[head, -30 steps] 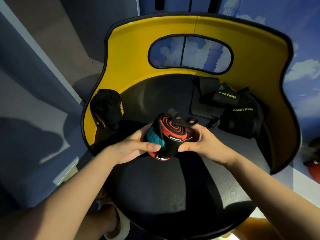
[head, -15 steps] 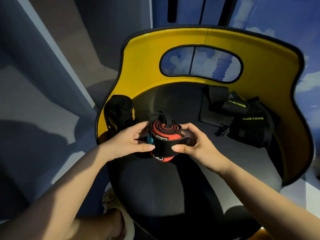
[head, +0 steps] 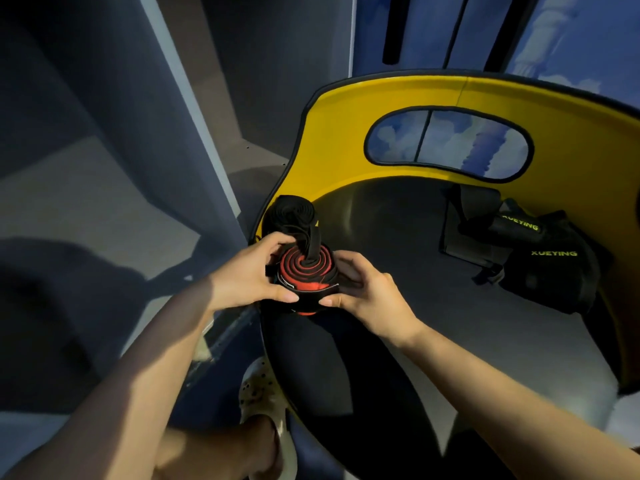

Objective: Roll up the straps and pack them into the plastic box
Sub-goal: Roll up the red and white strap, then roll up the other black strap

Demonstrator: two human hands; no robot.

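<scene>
A rolled red-and-black strap (head: 306, 277) stands on end over the left edge of the black seat (head: 433, 323), its spiral facing up and a black tail sticking out of the middle. My left hand (head: 252, 271) grips its left side, thumb across the front. My right hand (head: 363, 292) grips its right side, thumb meeting the left thumb on the outer black wrap. A second rolled black strap (head: 294, 216) stands just behind it by the yellow rim. Unrolled black straps marked XUEYING (head: 540, 258) lie at the seat's right. No plastic box is in view.
The yellow chair back (head: 346, 147) curves round the seat with an oval opening in it. My foot in a pale clog (head: 263, 403) stands on the floor below the seat's left edge. Grey panels and a wall rise at the left.
The view has swung left, so the chair now sits to the right. The roll has been carried left to just in front of the black roll, turned so its spiral faces up.
</scene>
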